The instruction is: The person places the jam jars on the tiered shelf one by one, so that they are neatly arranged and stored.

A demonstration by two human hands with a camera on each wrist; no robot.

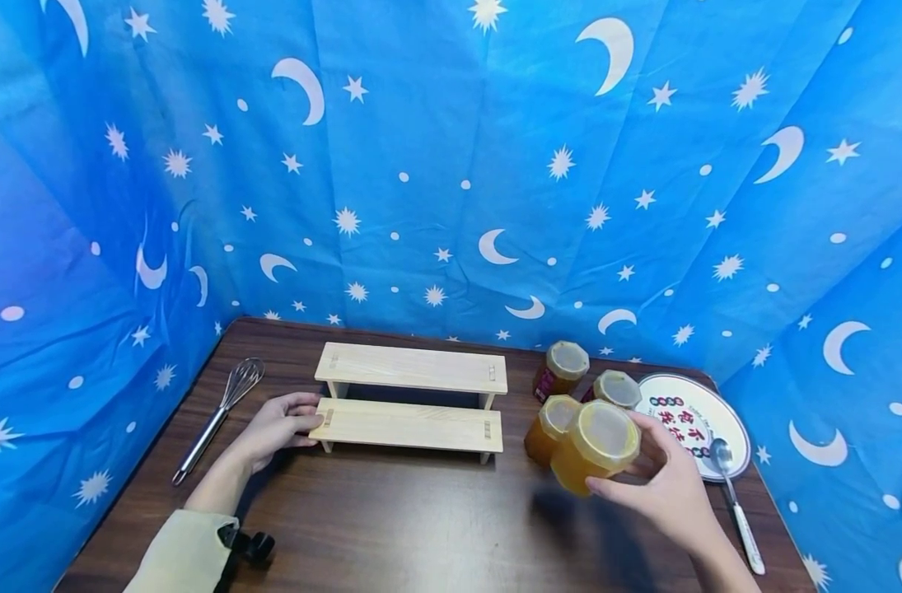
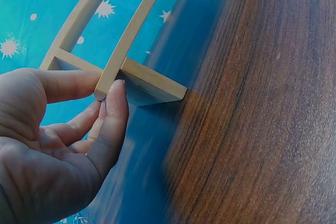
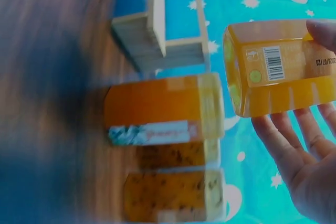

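My left hand [image 1: 278, 428] pinches the left end of the lower step of a pale wooden two-tier rack [image 1: 409, 426]. In the left wrist view, thumb and index finger close on the edge of the lower board [image 2: 128, 40]. My right hand [image 1: 669, 486] grips a honey-yellow jar [image 3: 283, 72] with a barcode label, lifted off the table. Just behind that jar stands an amber jar [image 1: 545, 430]. Two more jars stand farther back, one dark amber [image 1: 562, 371], the other [image 1: 617, 387] partly hidden by the held jar.
A metal whisk [image 1: 224, 412] lies left of the rack. On the right is a white plate [image 1: 725, 403] with red characters, and a spoon [image 1: 740, 515] leans on its rim. The dark wooden table [image 1: 421, 527] meets a blue star-and-moon curtain [image 1: 436, 165] at the back and sides.
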